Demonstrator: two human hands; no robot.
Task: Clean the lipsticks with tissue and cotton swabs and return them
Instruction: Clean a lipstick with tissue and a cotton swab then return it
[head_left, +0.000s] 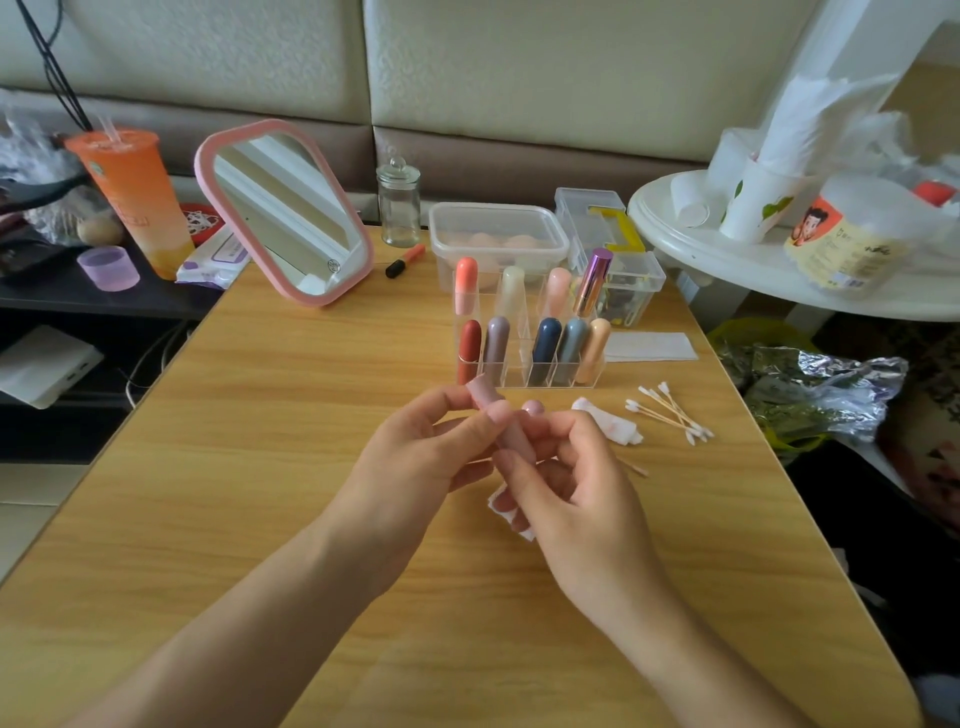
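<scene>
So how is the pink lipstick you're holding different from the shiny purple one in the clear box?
The matte dusty-pink lipstick tube looks dull; the metallic purple lipstick tube gleams. The pink one is held tilted above the wooden table by the left hand and right hand; the purple one stands in the back row of the clear plastic rack, with no hand on it. Both are slim tubes.

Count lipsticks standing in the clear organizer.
9. Back row, left to right: coral, cream, pale pink, metallic purple. Front row: red, mauve, navy, grey-blue, peach. Others may hide behind. Left hand and right hand hold a dusty-pink lipstick.
</scene>
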